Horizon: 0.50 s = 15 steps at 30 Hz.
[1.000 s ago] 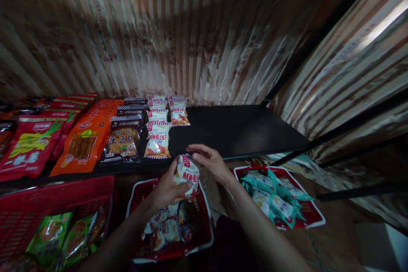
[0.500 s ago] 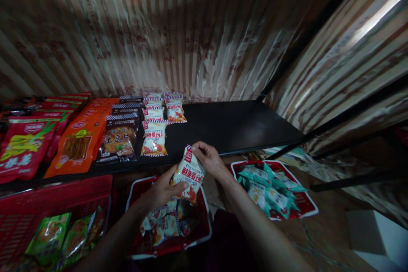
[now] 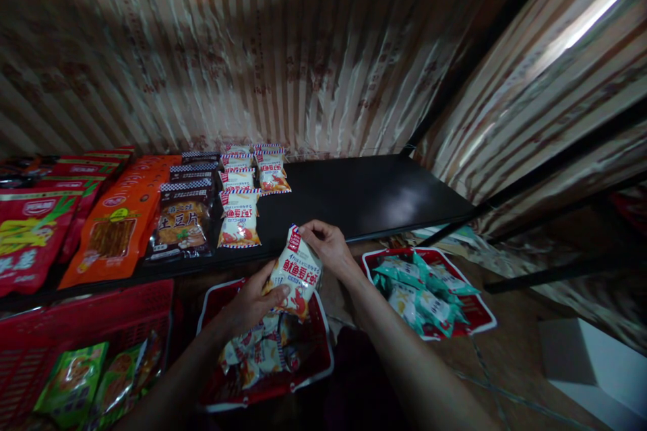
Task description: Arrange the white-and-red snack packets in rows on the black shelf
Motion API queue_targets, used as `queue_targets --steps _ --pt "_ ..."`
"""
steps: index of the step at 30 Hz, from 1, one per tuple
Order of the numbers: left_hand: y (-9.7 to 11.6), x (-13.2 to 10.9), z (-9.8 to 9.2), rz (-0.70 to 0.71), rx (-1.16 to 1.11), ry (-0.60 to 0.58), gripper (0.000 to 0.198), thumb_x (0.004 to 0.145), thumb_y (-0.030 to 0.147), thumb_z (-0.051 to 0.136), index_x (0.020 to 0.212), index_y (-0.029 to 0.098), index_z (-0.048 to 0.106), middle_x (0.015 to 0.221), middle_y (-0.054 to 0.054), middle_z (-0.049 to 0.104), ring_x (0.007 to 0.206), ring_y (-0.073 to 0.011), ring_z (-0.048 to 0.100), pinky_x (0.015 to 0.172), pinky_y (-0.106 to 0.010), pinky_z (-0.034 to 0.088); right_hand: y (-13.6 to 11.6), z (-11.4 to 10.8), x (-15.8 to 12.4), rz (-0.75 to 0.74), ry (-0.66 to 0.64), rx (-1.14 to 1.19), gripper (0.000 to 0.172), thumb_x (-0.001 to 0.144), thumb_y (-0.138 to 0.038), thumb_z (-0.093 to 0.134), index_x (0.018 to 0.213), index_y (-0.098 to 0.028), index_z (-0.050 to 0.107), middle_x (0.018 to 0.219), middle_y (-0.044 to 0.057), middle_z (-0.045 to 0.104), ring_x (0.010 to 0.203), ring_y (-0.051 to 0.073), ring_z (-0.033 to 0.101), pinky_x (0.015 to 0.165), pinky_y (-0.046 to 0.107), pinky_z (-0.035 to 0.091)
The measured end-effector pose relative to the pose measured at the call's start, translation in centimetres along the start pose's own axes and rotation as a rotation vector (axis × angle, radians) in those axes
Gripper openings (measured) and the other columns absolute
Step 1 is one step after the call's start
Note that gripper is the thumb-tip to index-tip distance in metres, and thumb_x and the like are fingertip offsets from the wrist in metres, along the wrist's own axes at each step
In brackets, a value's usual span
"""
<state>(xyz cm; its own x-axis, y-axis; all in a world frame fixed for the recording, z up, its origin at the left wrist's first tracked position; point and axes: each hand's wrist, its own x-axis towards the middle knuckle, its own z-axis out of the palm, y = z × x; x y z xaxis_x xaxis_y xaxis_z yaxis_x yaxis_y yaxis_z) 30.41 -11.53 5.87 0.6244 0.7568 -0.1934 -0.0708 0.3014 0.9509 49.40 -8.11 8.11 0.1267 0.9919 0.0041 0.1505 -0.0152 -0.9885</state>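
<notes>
The packet (image 3: 296,279) is held above the front basket (image 3: 318,343), just off the near edge of the shelf (image 3: 364,195), by two hands. It is grasped by the left hand (image 3: 257,300) at its lower left side, with the thumb laid across its printed face; its upper edge is pinched by the right hand (image 3: 326,246). Its long axis is tilted slightly clockwise, so that its top is pointed roughly to one o'clock and its foot to seven; the printed face is turned up toward the camera, and the lines of print are sloped down to the right.

Clock directions are taken from the packet. Matching packets (image 3: 240,219) are laid in overlapping columns on the black shelf at ten o'clock, and beyond them, toward nine, dark bags (image 3: 182,222), an orange bag (image 3: 114,229) and red bags (image 3: 35,229) are ranged. Green packs (image 3: 71,377) are held in a red basket toward eight, and teal packs (image 3: 419,289) in another at three. The floor (image 3: 455,363) is tiled; a white box (image 3: 581,357) is placed toward four. The space is dimly lit and backed at twelve by striped sheeting (image 3: 303,47).
</notes>
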Motion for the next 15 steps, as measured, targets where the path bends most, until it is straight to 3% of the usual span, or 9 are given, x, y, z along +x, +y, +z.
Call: queue_targets --steps 7,15 --pt "0.2 -0.1 -0.2 -0.010 0.028 -0.011 0.060 0.076 0.041 0.065 0.127 0.016 0.047 0.115 -0.010 0.064 0.101 -0.0254 0.060 0.087 -0.036 0.046 -0.4 -0.5 -0.1 0.103 -0.089 0.190 0.033 0.058 -0.047 0.074 0.061 -0.016 0.064 0.051 -0.004 0.058 0.044 0.008 0.045 0.046 0.022 0.034" --pt "0.3 -0.2 -0.2 -0.065 0.014 -0.002 0.062 0.074 0.041 0.066 0.128 0.017 0.047 0.113 -0.010 0.065 0.101 -0.0264 0.060 0.086 -0.036 0.046 -0.2 -1.1 0.0 0.108 -0.135 0.163 0.035 0.061 -0.050 0.073 0.063 -0.016 0.064 0.052 -0.004 0.058 0.044 0.008 0.045 0.045 0.022 0.034"
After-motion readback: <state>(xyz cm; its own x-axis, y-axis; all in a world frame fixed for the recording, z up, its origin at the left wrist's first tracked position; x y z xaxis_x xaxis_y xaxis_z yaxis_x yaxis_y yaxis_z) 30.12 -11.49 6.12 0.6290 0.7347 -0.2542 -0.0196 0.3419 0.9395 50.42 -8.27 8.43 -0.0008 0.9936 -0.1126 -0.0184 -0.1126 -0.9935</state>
